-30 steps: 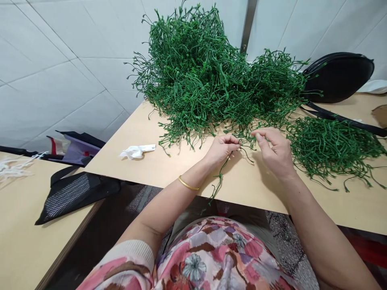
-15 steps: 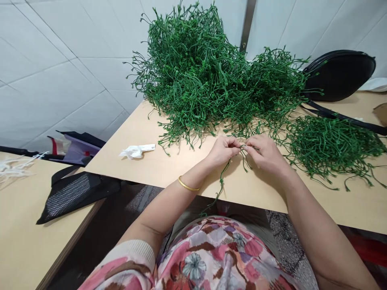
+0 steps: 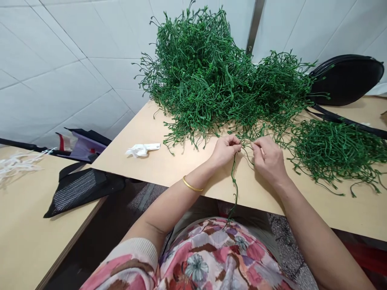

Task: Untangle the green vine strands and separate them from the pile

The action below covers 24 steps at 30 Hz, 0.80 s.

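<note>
Well, at centre: one loose green stem (image 3: 234, 179), hanging over the table (image 3: 142, 125) edge, pinched near its top by the left hand (image 3: 225, 151), fingers closed. The right hand (image 3: 267, 159) pinches a thin end of it, just beside the left. Also listed: a large stem heap (image 3: 211, 72), upper centre, against the wall; a smaller heap (image 3: 335, 155), far right; a black bag (image 3: 346, 80), upper right; a white tissue (image 3: 142, 150), left of the hands; a gold bangle (image 3: 192, 184) on the left wrist.
</note>
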Available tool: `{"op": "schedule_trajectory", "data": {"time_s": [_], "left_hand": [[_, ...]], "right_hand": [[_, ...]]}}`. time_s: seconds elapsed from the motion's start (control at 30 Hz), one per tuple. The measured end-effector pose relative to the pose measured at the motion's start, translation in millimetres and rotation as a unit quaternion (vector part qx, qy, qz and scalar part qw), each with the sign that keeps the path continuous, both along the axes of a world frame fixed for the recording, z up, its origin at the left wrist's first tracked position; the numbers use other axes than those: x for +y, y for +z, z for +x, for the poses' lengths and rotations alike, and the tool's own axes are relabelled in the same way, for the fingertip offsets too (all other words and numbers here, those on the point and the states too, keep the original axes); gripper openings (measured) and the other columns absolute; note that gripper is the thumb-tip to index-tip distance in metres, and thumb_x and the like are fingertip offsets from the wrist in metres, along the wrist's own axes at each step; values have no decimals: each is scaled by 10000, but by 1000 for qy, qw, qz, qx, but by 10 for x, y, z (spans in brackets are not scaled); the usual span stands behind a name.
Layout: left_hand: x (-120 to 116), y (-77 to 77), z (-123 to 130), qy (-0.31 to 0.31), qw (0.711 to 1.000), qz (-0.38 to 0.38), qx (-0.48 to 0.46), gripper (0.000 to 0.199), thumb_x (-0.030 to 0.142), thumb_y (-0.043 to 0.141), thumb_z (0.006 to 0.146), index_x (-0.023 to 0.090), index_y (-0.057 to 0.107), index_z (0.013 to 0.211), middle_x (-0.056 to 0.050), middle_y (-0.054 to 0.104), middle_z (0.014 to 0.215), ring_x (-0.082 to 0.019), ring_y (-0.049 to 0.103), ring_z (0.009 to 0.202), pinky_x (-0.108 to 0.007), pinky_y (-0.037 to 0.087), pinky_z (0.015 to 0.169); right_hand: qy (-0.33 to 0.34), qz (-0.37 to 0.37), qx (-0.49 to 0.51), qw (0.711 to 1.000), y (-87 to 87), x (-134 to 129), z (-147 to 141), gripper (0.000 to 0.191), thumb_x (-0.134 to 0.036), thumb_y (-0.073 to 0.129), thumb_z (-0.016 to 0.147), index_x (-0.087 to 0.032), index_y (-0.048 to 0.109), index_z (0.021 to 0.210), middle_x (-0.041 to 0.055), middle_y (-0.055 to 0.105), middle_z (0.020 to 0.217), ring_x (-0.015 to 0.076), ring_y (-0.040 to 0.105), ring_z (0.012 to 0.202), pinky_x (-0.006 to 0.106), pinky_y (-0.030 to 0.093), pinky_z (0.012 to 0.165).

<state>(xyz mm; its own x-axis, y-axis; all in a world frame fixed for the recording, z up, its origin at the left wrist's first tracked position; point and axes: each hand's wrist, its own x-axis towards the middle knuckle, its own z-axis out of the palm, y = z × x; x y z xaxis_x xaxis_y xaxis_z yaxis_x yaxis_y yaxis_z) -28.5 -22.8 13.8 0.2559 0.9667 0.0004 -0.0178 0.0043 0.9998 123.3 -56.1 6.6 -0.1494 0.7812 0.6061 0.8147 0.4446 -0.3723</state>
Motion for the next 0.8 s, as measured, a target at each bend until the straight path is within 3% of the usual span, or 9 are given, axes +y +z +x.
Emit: {"op": "schedule_trajectory", "data": {"time_s": [0.13, 0.3, 0.4, 0.5, 0.6, 0.67, 0.8], "left_hand": [[-13, 13, -10, -45, 997, -39, -53, 104, 113, 616, 678, 132, 523, 634, 36, 501, 561, -30, 408, 475, -202, 319, 492], [-37, 11, -20, -90, 989, -13, -115, 79, 119, 642, 669, 126, 564, 671, 23, 548, 604, -44, 485, 534, -206, 382, 550], [-44, -9, -7, -108, 986, -2, -130, 104, 175, 643, 707, 130, 552, 683, 17, 561, 597, -56, 507, 541, -209, 389, 549], [-45, -40, 14, -107, 986, 13, -125, 142, 195, 649, 709, 136, 529, 663, 34, 522, 563, -51, 483, 510, -205, 378, 524], [-40, -57, 20, -107, 989, 25, -98, 138, 183, 646, 704, 143, 522, 658, 47, 489, 536, -49, 466, 473, -204, 366, 492], [-24, -63, 17, -104, 991, 29, -79, 121, 152, 630, 701, 146, 518, 655, 52, 480, 527, -47, 465, 457, -201, 359, 480], [27, -86, 19, -100, 992, 18, -77, 124, 69, 604, 667, 141, 513, 625, 51, 492, 537, -45, 482, 476, -204, 383, 514]], "right_hand": [[70, -3, 56, 996, 67, -8, -26, 234, -270, 386, 913, -178, 601, 928, 108, 645, 972, 224, 554, 953, 372, 417, 843], [111, -173, 125, 971, 103, -30, -63, 275, -343, 429, 895, -171, 612, 1006, 79, 657, 911, 210, 571, 854, 368, 432, 793], [126, -268, 276, 914, 103, -44, -100, 257, -374, 459, 877, -186, 609, 968, 50, 649, 883, 171, 581, 772, 329, 456, 746], [144, -339, 429, 825, 83, -58, -153, 231, -412, 555, 811, -193, 601, 869, 36, 632, 861, 149, 576, 739, 300, 473, 702], [153, -393, 519, 743, 57, -67, -191, 268, -435, 657, 726, -195, 580, 817, 9, 596, 764, 124, 557, 668, 267, 464, 622], [145, -412, 537, 722, 43, -66, -199, 308, -439, 707, 677, -190, 569, 795, -21, 547, 671, 94, 505, 566, 237, 418, 526], [131, -414, 519, 736, 33, -55, -187, 351, -452, 737, 637, -171, 550, 730, -45, 497, 615, 43, 361, 434, 213, 248, 398]]}}
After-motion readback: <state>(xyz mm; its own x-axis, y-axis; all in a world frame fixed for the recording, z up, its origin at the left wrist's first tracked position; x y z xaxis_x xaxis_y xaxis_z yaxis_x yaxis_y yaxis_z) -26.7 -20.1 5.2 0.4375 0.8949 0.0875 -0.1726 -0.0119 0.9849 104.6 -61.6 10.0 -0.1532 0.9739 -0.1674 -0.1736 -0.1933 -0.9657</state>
